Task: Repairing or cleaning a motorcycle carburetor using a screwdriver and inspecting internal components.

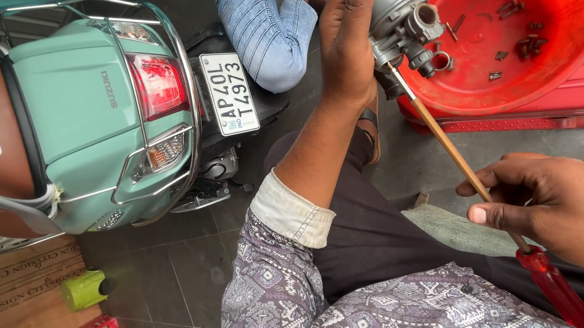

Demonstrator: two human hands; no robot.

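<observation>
Head view: my left hand (350,42) grips grey carburettor (403,23) at 12 o'clock; right hand (558,209) fingers pinch red-handled screwdriver (467,169), shaft running toward 11 o'clock, tip touching carburettor beside red basin (583,51).

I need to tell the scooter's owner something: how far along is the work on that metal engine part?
Done: the grey metal carburettor is off the scooter, and small screws and bits lie in the red plastic basin. In hand: the left hand holds it up while the right hand works a red-handled screwdriver into it. Left: it remains unmounted.
</observation>
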